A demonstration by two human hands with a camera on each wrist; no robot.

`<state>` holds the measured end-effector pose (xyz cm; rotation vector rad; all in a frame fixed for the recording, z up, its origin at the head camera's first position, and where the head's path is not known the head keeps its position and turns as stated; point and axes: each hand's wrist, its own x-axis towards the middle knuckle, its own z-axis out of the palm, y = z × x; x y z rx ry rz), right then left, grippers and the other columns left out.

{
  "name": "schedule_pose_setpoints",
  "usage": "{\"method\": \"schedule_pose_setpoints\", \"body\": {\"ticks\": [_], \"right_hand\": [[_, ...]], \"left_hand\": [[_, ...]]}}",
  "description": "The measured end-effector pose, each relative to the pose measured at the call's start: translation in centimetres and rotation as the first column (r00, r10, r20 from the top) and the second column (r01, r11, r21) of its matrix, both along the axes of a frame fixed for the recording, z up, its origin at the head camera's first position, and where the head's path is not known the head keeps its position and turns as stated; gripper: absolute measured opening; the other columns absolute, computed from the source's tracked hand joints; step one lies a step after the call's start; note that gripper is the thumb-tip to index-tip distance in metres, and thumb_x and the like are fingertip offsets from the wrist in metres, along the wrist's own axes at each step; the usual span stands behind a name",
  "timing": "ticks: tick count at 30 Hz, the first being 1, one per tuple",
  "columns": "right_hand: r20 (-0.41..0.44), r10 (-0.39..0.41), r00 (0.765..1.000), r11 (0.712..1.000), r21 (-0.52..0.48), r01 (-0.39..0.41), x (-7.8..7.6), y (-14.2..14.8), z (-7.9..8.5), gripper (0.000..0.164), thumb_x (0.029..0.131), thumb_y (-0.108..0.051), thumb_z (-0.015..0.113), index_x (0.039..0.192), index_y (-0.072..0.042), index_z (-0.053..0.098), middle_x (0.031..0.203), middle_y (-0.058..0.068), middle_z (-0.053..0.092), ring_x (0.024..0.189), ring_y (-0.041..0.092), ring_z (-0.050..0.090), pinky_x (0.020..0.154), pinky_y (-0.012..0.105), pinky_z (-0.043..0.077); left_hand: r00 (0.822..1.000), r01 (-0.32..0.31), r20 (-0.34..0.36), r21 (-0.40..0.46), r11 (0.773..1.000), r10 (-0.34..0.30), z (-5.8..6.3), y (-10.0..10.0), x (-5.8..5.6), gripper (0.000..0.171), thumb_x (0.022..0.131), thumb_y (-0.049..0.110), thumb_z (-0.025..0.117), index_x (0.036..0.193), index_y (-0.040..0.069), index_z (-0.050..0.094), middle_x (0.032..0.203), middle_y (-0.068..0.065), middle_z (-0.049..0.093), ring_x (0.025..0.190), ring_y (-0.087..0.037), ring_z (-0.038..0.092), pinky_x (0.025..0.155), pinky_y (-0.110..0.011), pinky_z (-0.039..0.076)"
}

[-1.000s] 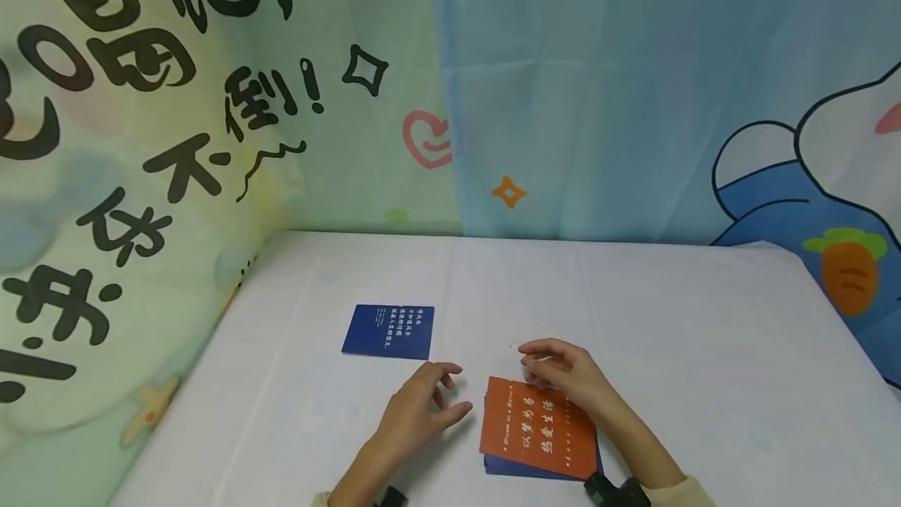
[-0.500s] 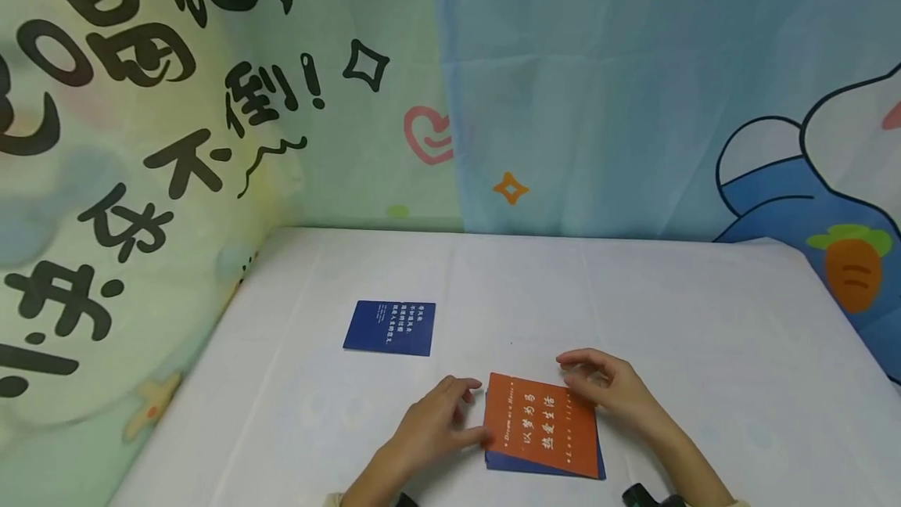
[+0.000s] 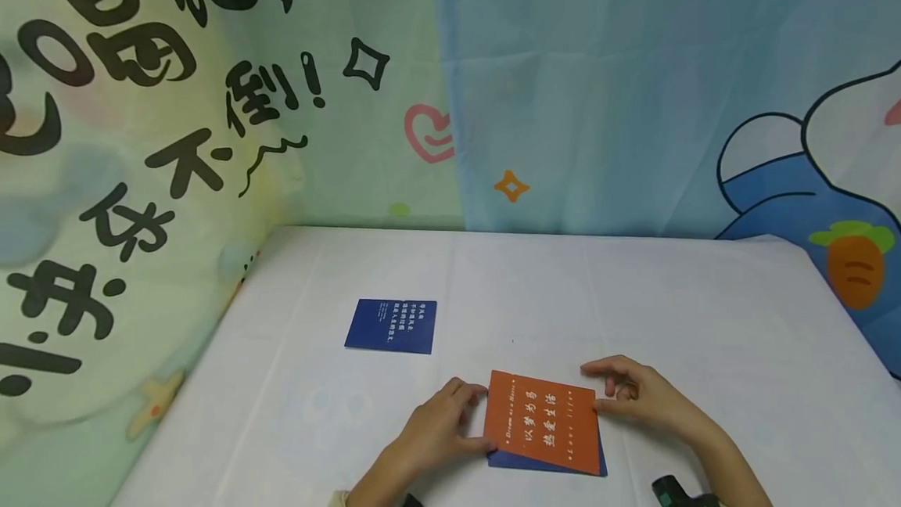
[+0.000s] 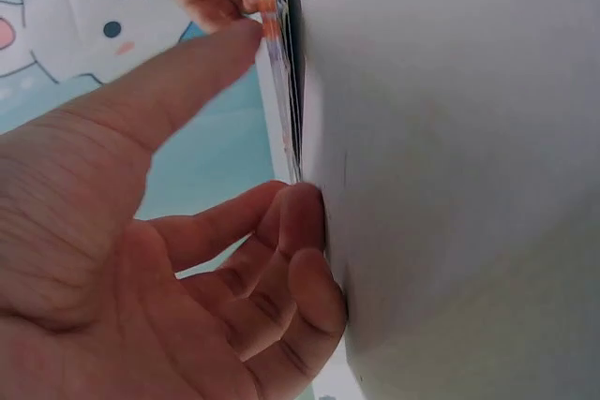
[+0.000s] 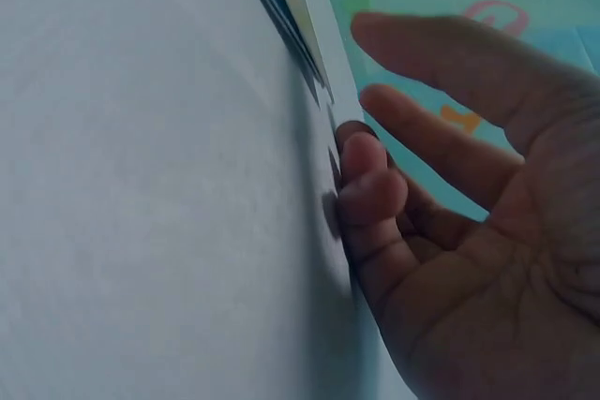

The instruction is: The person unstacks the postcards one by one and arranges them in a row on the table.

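A thin orange booklet (image 3: 542, 421) with white writing lies on the table, on top of a slightly turned blue booklet (image 3: 535, 462) that shows along the near edge. My left hand (image 3: 442, 422) is at their left side, thumb tip on the orange booklet's near left corner and bent fingers by its far left corner. In the left wrist view the stack's edge (image 4: 289, 72) shows several thin layers. On the other side is my right hand (image 3: 644, 396), thumb tip by the orange booklet's right edge, fingers loosely bent; whether the thumb touches I cannot tell.
Another blue booklet (image 3: 391, 326) with white writing lies farther back to the left. White cloth covers the table (image 3: 676, 296). Printed cloth walls (image 3: 591, 100) stand behind it and on the left. A black device (image 3: 679, 491) is worn on the right wrist.
My right hand has drawn off the orange booklet to the right and now sits beside its edge. My left hand has come right, up to the stack's left side.
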<state>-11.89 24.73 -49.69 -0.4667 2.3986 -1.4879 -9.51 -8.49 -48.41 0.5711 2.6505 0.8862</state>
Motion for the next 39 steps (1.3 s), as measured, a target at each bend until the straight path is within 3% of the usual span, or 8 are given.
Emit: {"method": "schedule_pose_setpoints", "body": {"ticks": [6,26,32,39], "right_hand": [[-0.051,0.034,0.998,0.999,0.023,-0.033,0.0,0.18,-0.23,0.047,0.082,-0.012,0.078,0.124,0.001,0.061,0.099,0.009,0.051,0.067,0.011,0.044,0.054,0.021,0.039],[-0.08,0.009,0.997,0.998,0.056,-0.005,0.22,-0.28,-0.35,0.035,0.083,-0.01,0.076,0.116,0.0,0.066,0.123,0.018,0.05,0.077,0.01,0.045,0.058,0.02,0.041],[-0.118,0.038,0.992,0.998,0.051,-0.032,0.25,-0.02,-0.47,0.029,0.084,-0.009,0.074,0.112,-0.001,0.069,0.122,0.019,0.05,0.078,0.01,0.046,0.058,0.021,0.041],[-0.102,0.026,0.994,0.998,0.064,-0.02,0.3,-0.15,-0.26,0.028,0.085,-0.01,0.073,0.112,-0.001,0.069,0.121,0.018,0.051,0.079,0.01,0.046,0.059,0.021,0.041]], "left_hand": [[0.998,0.019,-0.053,-0.028,0.999,-0.02,-0.12,0.1,0.05,0.06,0.075,0.035,0.084,0.125,0.011,0.062,0.096,0.006,0.05,0.073,-0.002,0.042,0.061,-0.018,0.038],[0.998,0.014,-0.053,-0.034,0.999,-0.016,-0.12,0.01,0.31,0.06,0.074,0.032,0.085,0.126,0.012,0.062,0.098,0.006,0.05,0.074,-0.002,0.042,0.062,-0.018,0.038],[0.998,0.012,-0.054,-0.029,0.999,-0.014,-0.11,0.03,0.3,0.06,0.074,0.033,0.084,0.126,0.012,0.062,0.1,0.006,0.051,0.076,-0.002,0.042,0.064,-0.018,0.038],[0.999,0.018,-0.046,-0.006,1.0,-0.019,-0.28,-0.03,0.26,0.059,0.074,0.032,0.084,0.125,0.011,0.062,0.098,0.007,0.05,0.076,-0.002,0.042,0.065,-0.018,0.038]]}}
